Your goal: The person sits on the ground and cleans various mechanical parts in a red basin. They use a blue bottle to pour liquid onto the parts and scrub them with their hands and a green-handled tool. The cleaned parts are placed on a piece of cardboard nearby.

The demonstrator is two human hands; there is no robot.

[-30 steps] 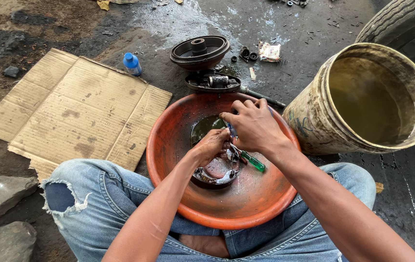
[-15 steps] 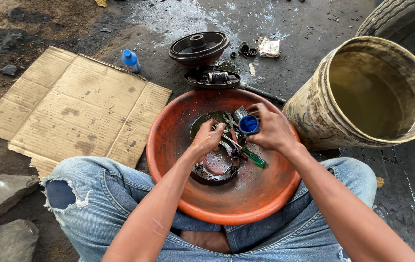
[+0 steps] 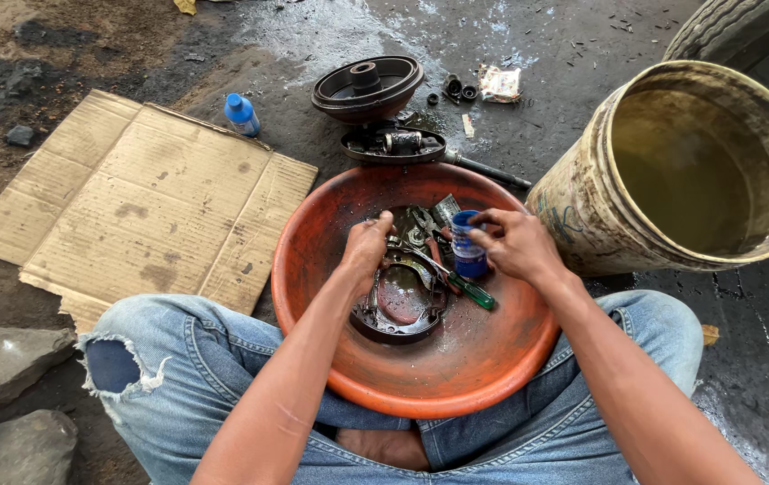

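Inside the orange basin, the left hand presses fingers together on brake shoes; the right hand has fingers clamped on a blue cup just right of them.

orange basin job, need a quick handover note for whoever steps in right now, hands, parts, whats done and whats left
Left hand: fist closed, pressing down on the metal parts in the orange basin; what it grips is hidden.
Right hand: fingers wrapped round a small blue cup, held tilted over the parts.
A green-handled screwdriver lies in the basin beside the cup.
Beyond the basin: black drum, a round plate with a cylinder, blue bottle by the cardboard. Bucket of murky liquid at right.
Done: parts are in the basin, wet and oily. Left: drum and plate sit outside, untouched.
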